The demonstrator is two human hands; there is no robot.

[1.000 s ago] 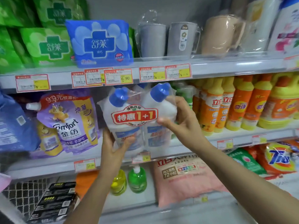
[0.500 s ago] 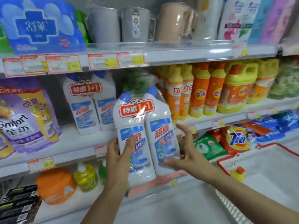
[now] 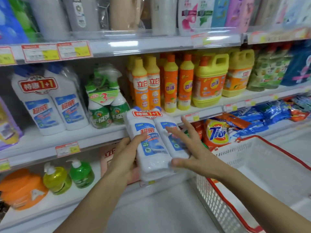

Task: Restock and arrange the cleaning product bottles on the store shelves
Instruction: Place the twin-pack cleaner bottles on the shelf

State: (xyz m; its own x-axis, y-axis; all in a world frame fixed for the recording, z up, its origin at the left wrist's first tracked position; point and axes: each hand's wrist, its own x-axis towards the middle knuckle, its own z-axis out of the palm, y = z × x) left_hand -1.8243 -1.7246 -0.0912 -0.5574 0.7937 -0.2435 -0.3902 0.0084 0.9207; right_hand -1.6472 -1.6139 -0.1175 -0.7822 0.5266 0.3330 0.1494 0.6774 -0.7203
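A: What is seen on the middle shelf [image 3: 72,136] at the left?

B: A shelved twin pack [image 3: 48,101] of white cleaner bottles is stood upright there, and a green spray-bottle pack [image 3: 107,105] is set just beside it.

A: Where is the second twin pack [image 3: 151,145] found?

B: It is held tilted before the shelf edge. The left hand [image 3: 125,158] grip is closed round its left bottle. The right hand [image 3: 193,153] grip is spread wide over the right bottle. A white basket [image 3: 217,204] is seen at the right.
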